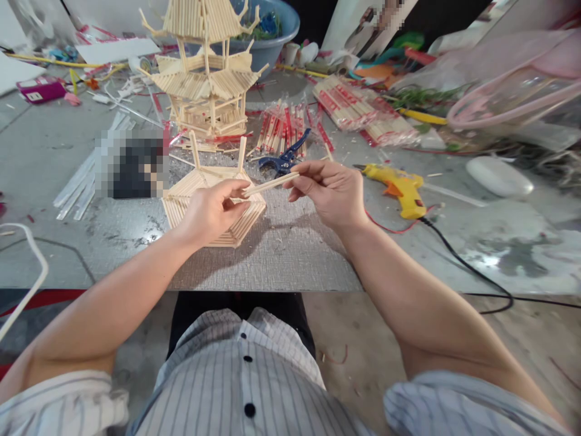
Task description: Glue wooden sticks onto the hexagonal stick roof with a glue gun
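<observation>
Between my two hands is a pair of thin pale wooden sticks (273,183), side by side and slightly tilted. My right hand (338,192) pinches their right end between thumb and fingers. At the left end, the fingertips of my left hand (211,209) hold the sticks, with the thumb just below. Under and behind my left hand lies a hexagonal base of stacked wooden sticks (218,235), partly hidden by it. Two short posts (242,154) stand up from its far side.
Behind the base stands a tiered stick pagoda (206,79). Blue cutters (285,158) lie near my right fingers. A yellow glue gun (397,188) with a black cord rests to the right. Packaged chopsticks (347,103), clear glue sticks (93,166) and a blue basin (276,30) are around.
</observation>
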`<state>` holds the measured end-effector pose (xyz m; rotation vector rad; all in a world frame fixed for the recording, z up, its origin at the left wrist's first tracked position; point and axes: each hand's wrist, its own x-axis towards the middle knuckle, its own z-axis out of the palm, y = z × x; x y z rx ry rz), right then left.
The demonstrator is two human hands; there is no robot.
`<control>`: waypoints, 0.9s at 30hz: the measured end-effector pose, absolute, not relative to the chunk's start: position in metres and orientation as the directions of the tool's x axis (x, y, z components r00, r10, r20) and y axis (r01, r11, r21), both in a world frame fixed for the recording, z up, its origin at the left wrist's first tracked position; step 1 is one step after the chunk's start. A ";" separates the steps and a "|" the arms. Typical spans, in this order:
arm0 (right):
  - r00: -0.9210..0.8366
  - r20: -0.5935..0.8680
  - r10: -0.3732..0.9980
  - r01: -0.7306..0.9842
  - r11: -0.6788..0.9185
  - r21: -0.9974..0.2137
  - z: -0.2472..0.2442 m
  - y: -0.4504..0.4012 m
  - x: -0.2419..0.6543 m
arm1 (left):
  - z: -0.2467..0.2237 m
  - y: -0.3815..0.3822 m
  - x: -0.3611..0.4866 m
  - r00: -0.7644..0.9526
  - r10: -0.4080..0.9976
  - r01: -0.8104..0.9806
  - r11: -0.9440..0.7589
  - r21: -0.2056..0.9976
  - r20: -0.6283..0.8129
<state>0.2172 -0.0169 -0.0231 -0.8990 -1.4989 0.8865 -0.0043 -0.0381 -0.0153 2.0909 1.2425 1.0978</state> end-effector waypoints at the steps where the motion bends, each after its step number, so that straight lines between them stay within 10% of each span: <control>1: -0.084 0.428 0.900 0.061 0.434 -0.899 -0.023 -0.016 0.217 | -0.015 -0.037 -0.004 0.261 0.890 0.457 -0.454 0.765 0.373; 12: -0.130 0.460 0.878 0.066 0.471 -0.880 -0.024 -0.016 0.217 | 0.004 -0.031 -0.009 0.423 0.881 0.171 0.153 0.973 -0.213; 27: -0.152 0.442 0.884 0.077 0.457 -0.886 -0.023 -0.018 0.217 | 0.009 -0.034 -0.006 0.473 0.848 0.128 0.204 0.971 -0.240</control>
